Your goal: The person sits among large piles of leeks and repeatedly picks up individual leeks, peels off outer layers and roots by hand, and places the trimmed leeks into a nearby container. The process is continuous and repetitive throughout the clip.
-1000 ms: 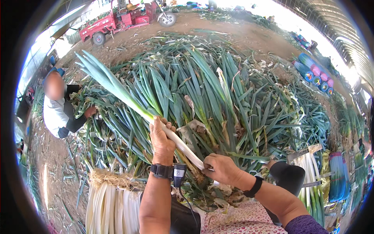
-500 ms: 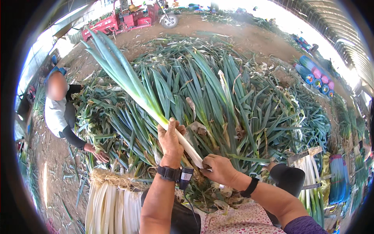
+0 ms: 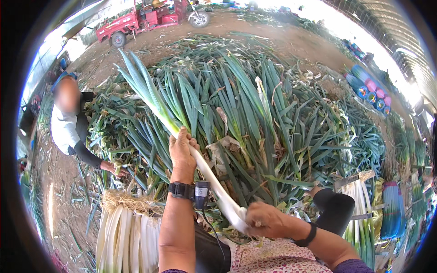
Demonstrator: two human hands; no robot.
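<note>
A long green onion (image 3: pixel 213 183) slants across the middle, its green leaves up at the far left and its white shank toward me. My left hand (image 3: pixel 183 152) is closed around the shank just below the leaves. At the lower, root end is my right hand (image 3: pixel 273 220), fingers curled and closed against the shank; motion blurs them. The shank bows slightly near that end. Just beyond both hands spreads a big heap of green onions (image 3: pixel 255 109), with leaves pointing away from me.
Left of my knees stands a bundle of white-stalked onions (image 3: pixel 125 232), roots up. Another bundle (image 3: pixel 356 195) stands at the right in a metal frame. A person (image 3: pixel 68 123) crouches at the left, one hand at the heap. A red cargo tricycle (image 3: pixel 150 20) is parked behind.
My left hand and the onion have shifted left. My right hand has moved toward me and slightly right, staying at the root end. The other person's hand has lifted slightly.
</note>
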